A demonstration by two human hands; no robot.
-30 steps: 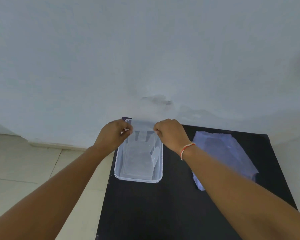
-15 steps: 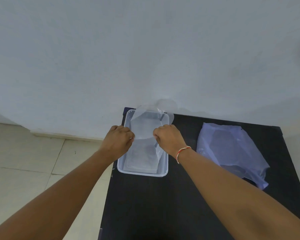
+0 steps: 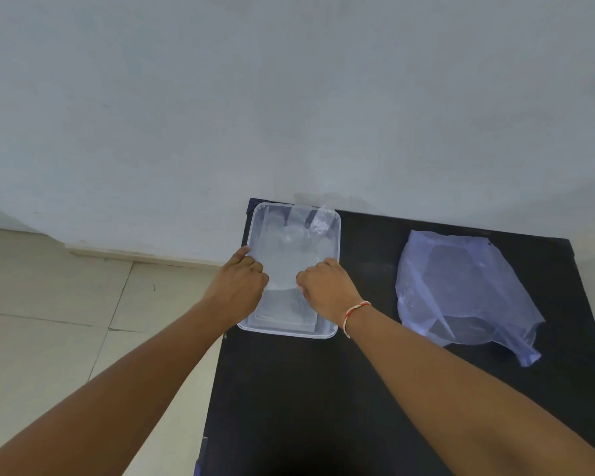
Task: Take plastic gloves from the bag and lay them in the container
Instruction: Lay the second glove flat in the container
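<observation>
Single view, head-worn, wide angle. Looks forward and down from above the near edge of the black desk, toward the pale wall behind it. Both forearms enter from the bottom corners and reach away from the lens. Desk fills lower right; tiled floor shows lower left; wall takes the upper half. Straight edges bow toward the frame borders. No second view to compare.

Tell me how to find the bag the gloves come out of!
Look at the black table against the pale wall. On its right side, apart from the clear container where the left hand and right hand are laying a plastic glove, lies the plastic bag. It is soft, crumpled and bluish, not a stiff box.
</observation>
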